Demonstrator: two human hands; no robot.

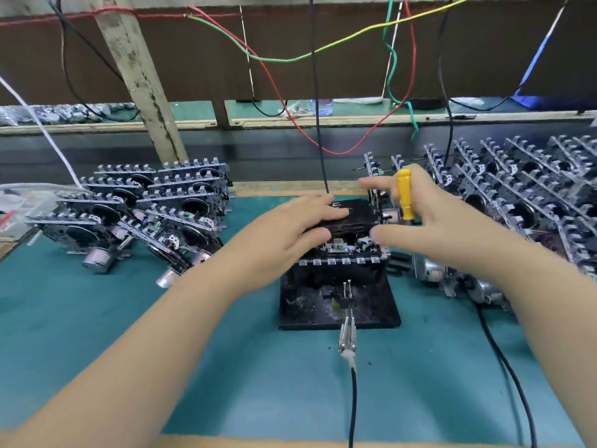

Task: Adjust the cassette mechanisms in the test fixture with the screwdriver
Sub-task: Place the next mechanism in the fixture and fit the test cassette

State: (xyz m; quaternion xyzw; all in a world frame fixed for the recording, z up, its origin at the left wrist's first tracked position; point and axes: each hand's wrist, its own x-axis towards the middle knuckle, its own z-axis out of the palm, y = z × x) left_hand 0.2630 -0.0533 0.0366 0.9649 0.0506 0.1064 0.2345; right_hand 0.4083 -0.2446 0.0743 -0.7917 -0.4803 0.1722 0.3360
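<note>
teal mat under black fixture; wires overhead.

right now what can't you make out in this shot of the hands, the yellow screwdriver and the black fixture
Head view only:
- Tip of the yellow-handled screwdriver: hidden behind the right hand.
- Top of the cassette mechanism seated in the black test fixture: covered by the left hand and a black box.
- Which screw is being adjusted: too small, hidden.
- Right-hand stack of mechanisms: cut off by the frame edge.
</note>
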